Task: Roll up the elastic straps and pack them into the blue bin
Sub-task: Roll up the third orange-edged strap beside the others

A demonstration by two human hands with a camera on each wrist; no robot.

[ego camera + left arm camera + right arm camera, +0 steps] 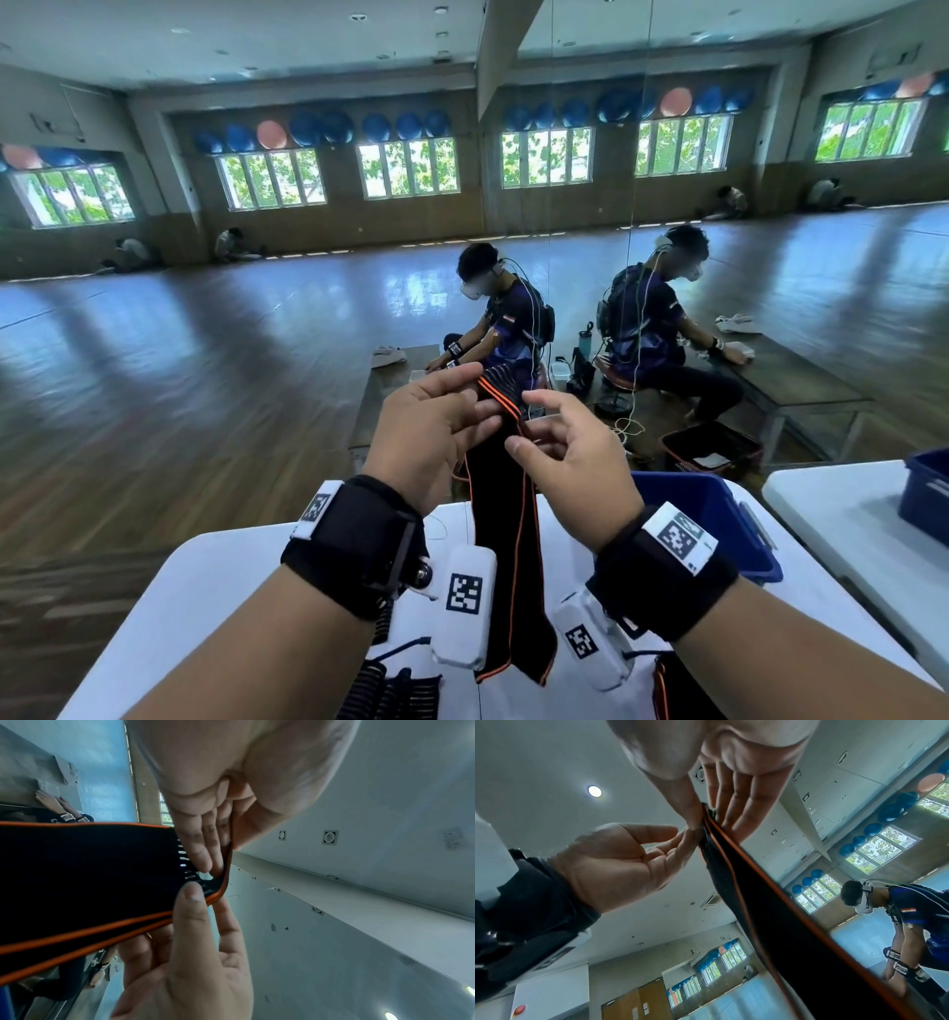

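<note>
A black elastic strap (506, 514) with orange edges hangs from both raised hands, its lower end reaching the white table (215, 591). My left hand (480, 393) pinches the strap's ribbed top end between thumb and fingers. Just right of it, my right hand (524, 421) pinches the same strap a little lower. In the left wrist view the strap (90, 882) runs left from my left hand (221, 858), and the right hand (192, 943) has its thumb on it. In the right wrist view the strap (782, 912) leaves my right hand (706, 815). The blue bin (719, 519) stands on the table under my right wrist.
Another black strap with orange trim (665, 686) lies at the table's near edge, right of a coiled black cable (372, 683). A second white table (847, 519) with a blue bin (927, 493) is at the right. A seated person (508, 324) works ahead, beside mirrors.
</note>
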